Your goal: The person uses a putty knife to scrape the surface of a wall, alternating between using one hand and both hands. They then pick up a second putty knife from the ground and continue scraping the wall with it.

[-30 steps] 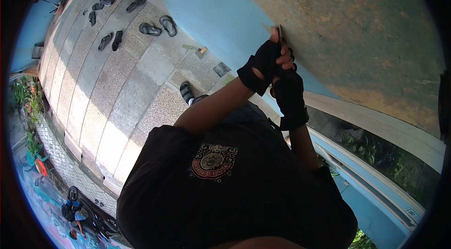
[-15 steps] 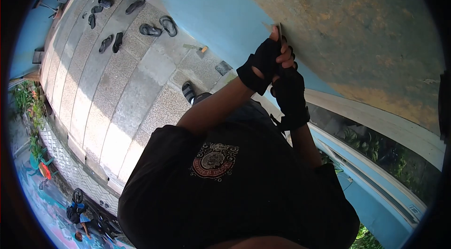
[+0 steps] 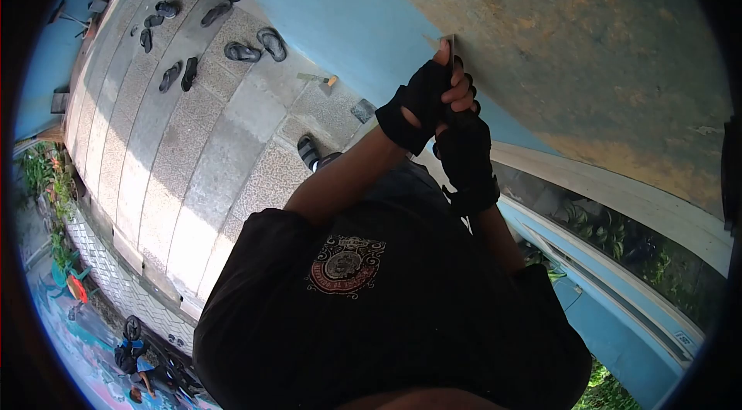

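Observation:
Both my hands wear black fingerless gloves and are closed together around a thin flat-bladed scraper [image 3: 452, 48], its handle mostly hidden in the grip. My left hand [image 3: 429, 93] is wrapped round the upper part, its thumb lying along the blade. Lower down, my right hand [image 3: 466, 151] grips the handle end. The blade's tip meets the wall [image 3: 533, 47] where blue paint [image 3: 340, 8] borders a bare, grey-brown patch. Whether the edge presses into the surface cannot be made out.
A tool with a yellow handle [image 3: 331, 84] lies on the tiled floor [image 3: 209, 132] beside a dark flat block [image 3: 365, 110]. Several sandals [image 3: 242, 52] are scattered farther off. A window ledge [image 3: 587, 170] runs along the right. Another person [image 3: 145, 371] and a motorbike are at lower left.
The view has shifted slightly, and my hands with the scraper appear a little farther left. Both hands keep the same grip, and the blade stays at the paint's border.

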The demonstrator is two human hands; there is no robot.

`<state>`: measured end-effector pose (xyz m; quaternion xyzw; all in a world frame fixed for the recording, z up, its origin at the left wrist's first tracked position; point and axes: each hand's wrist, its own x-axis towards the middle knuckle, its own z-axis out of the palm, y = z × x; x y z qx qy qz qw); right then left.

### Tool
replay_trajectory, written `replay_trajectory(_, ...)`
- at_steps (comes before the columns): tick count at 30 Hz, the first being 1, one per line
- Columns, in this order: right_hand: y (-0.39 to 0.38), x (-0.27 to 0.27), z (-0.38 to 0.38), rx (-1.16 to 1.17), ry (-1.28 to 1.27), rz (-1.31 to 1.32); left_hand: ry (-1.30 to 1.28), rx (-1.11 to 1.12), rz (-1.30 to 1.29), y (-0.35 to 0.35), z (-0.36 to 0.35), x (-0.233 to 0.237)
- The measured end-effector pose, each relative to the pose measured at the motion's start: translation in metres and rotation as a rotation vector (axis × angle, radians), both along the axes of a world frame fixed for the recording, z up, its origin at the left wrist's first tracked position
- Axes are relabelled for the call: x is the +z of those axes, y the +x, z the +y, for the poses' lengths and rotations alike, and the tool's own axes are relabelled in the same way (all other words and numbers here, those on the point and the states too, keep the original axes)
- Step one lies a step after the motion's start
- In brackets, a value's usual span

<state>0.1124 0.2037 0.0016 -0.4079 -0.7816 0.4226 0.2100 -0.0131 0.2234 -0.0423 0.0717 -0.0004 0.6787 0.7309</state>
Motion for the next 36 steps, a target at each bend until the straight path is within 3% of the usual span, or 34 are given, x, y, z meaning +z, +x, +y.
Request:
replay_trajectory(3,0.006,0.012,-0.002,-0.041,-0.039,0.011,0.027,-0.026,-0.038,0.006,-0.003,-0.002)
replay_trajectory(4,-0.003,0.022,-0.003,-0.022,0.234,0.062,0.021,-0.009,0.002,0.009,-0.003,0.003)
replay_trajectory(5,-0.004,0.021,0.002,-0.019,0.246,0.070,0.017,0.013,0.044,0.008,0.000,0.006)
replay_trajectory(7,0.001,0.014,0.008,0.061,0.021,-0.085,0.047,0.007,0.022,-0.003,0.000,-0.002)
replay_trajectory(11,0.007,0.003,0.002,0.047,0.098,-0.114,0.024,-0.005,-0.036,0.006,0.001,0.003)
replay_trajectory(15,-0.003,0.011,0.012,0.012,0.026,0.017,0.047,0.023,-0.007,-0.002,0.006,0.002)
replay_trajectory(18,-0.015,0.005,0.012,0.049,-0.057,0.024,-0.001,0.100,0.020,-0.016,0.002,-0.005)
replay_trajectory(21,-0.012,0.008,0.001,0.005,-0.084,-0.053,0.049,0.022,-0.006,-0.014,-0.001,-0.007)
replay_trajectory(23,-0.003,0.002,-0.001,0.036,0.195,0.002,0.017,-0.055,-0.019,-0.002,-0.003,-0.010)
replay_trajectory(24,0.003,0.001,-0.002,0.045,0.193,-0.001,0.003,-0.080,-0.045,0.001,-0.005,-0.009)
replay_trajectory(26,0.013,0.001,0.000,-0.122,-0.522,0.114,-0.037,-0.035,0.062,0.004,-0.010,-0.009)
replay_trajectory(27,0.018,0.003,0.000,-0.119,-0.527,0.103,-0.082,-0.002,0.168,0.008,-0.013,-0.010)
replay_trajectory(29,0.007,0.034,-0.001,-0.148,-0.802,0.240,-0.103,0.049,0.202,0.009,-0.019,0.000)
replay_trajectory(36,0.015,0.037,0.012,-0.059,-0.803,0.277,-0.070,0.227,0.391,0.002,-0.018,-0.001)
